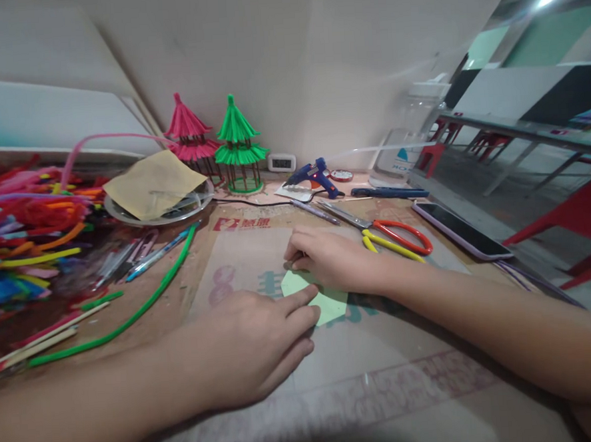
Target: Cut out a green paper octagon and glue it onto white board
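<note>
A small light green paper piece point(330, 303) lies flat on the covered work surface point(268, 423). My left hand point(255, 340) rests at its left edge, with fingers stretched out and fingertips on the paper. At the paper's upper edge is my right hand point(322, 256), its fingers bent and pinched together; what they hold, if anything, is too small to tell. Just beyond my right hand lie scissors point(401, 236) with red and yellow handles.
Colourful pipe cleaners point(30, 230) fill the left side. A plate point(148, 220), pink pagoda point(187, 131), green pagoda point(239, 144), glue gun point(315, 174) and bottle point(401, 141) stand at the back. A phone point(459, 230) lies at right, a green pipe cleaner point(145, 310) at left.
</note>
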Demonstrator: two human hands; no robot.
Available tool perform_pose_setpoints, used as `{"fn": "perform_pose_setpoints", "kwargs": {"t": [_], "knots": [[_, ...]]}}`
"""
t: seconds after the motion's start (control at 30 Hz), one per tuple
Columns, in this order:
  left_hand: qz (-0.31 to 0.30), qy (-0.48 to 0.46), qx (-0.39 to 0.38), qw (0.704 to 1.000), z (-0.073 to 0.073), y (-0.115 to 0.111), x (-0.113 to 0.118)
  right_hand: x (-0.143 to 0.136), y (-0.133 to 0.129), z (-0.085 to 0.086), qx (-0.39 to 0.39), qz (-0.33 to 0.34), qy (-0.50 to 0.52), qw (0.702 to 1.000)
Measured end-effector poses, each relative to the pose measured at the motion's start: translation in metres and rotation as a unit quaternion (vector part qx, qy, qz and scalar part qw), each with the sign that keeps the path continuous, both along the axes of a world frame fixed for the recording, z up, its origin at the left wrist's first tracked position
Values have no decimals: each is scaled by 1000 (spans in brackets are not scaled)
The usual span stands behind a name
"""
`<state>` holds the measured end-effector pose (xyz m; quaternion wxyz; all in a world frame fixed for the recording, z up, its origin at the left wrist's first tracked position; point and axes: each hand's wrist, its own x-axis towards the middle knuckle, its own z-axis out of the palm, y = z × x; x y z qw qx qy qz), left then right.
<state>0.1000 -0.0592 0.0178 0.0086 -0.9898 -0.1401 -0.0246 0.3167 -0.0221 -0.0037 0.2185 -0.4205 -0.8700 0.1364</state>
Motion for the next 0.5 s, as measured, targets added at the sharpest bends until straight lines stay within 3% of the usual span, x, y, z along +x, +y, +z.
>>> {"fn": "perform_pose_setpoints", "kwargs": {"t": [0.13, 0.2, 0.3, 0.37, 0.5], "knots": [[0, 2, -8, 1000, 1, -1, 0, -3, 4, -8, 2, -33, 23, 999], [2, -2, -11, 1000, 1, 0, 0, 0, 3, -1, -41, -41, 54, 997], [4, -4, -15, 1000, 0, 0, 0, 4, -1, 12, -125, 6, 58, 990], [4, -4, -19, 1000, -1, 1, 0, 4, -3, 14, -113, 17, 38, 993], [0, -18, -22, 1000, -2, 1, 0, -4, 1, -1, -41, -47, 84, 995]]}}
